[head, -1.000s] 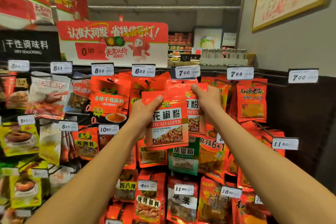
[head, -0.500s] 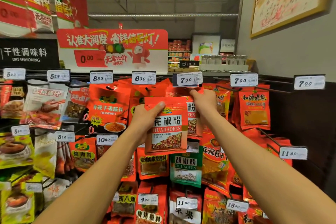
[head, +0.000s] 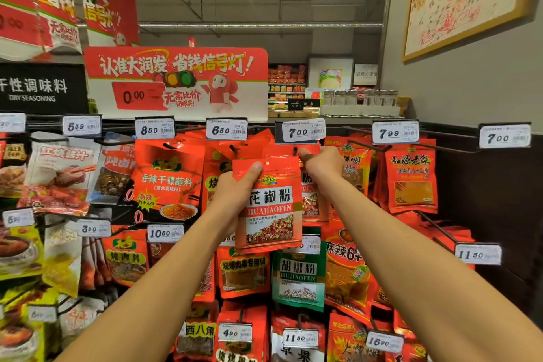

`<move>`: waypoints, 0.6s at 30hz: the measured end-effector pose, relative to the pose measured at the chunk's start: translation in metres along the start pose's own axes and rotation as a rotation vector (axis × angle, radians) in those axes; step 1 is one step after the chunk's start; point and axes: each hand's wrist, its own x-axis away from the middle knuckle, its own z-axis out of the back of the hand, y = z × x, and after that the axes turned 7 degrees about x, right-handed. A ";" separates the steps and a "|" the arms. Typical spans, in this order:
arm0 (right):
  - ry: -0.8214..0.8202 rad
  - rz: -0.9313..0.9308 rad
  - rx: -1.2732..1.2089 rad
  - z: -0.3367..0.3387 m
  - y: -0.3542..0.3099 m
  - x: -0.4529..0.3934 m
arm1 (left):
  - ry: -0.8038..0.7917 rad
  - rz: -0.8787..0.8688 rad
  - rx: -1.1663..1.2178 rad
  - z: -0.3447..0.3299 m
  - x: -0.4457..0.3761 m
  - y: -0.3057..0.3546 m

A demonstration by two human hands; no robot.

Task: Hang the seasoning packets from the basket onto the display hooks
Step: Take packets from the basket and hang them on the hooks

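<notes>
My left hand [head: 235, 188] grips a small stack of red seasoning packets [head: 271, 209] marked HUAJIAOFEN by their upper left corner, thumb across the front. My right hand [head: 321, 164] pinches the top of one more of these packets [head: 310, 200] right under the 7.00 price tag [head: 302, 131], at the display hook [head: 295, 150] that carries the same kind. That packet hangs partly behind the held stack. The basket is out of view.
Rows of hooks with red, green and yellow packets fill the rack all round. Price tags [head: 226, 129] stick out at the hook tips. An empty hook [head: 440, 147] with a 7.00 tag reaches out at the right before a dark panel. A red promotion sign [head: 176, 82] stands above.
The view has tilted up, so the rack sits lower in the frame. My right hand has risen to the hook under the 7.00 tag. My left hand still grips its packets.
</notes>
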 end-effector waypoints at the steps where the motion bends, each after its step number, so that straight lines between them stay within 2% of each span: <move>1: -0.009 0.009 0.021 0.002 0.000 -0.001 | -0.004 -0.003 -0.009 -0.002 -0.002 0.000; 3: 0.007 0.062 0.061 0.009 0.004 0.003 | -0.005 -0.012 -0.018 -0.005 -0.005 -0.001; 7: 0.200 0.287 0.006 0.027 0.027 0.024 | -0.006 -0.026 -0.012 -0.014 -0.013 0.003; 9: 0.111 0.347 -0.161 0.031 0.032 0.032 | 0.000 -0.012 0.005 -0.023 -0.020 0.006; 12: -0.073 0.252 -0.328 0.031 0.023 0.030 | 0.000 -0.007 0.018 -0.041 -0.029 0.012; 15: -0.114 0.192 -0.369 0.032 0.018 0.021 | 0.005 0.021 0.011 -0.055 -0.035 0.015; 18: -0.097 0.224 -0.246 0.029 0.019 0.016 | 0.031 0.022 -0.019 -0.062 -0.041 0.013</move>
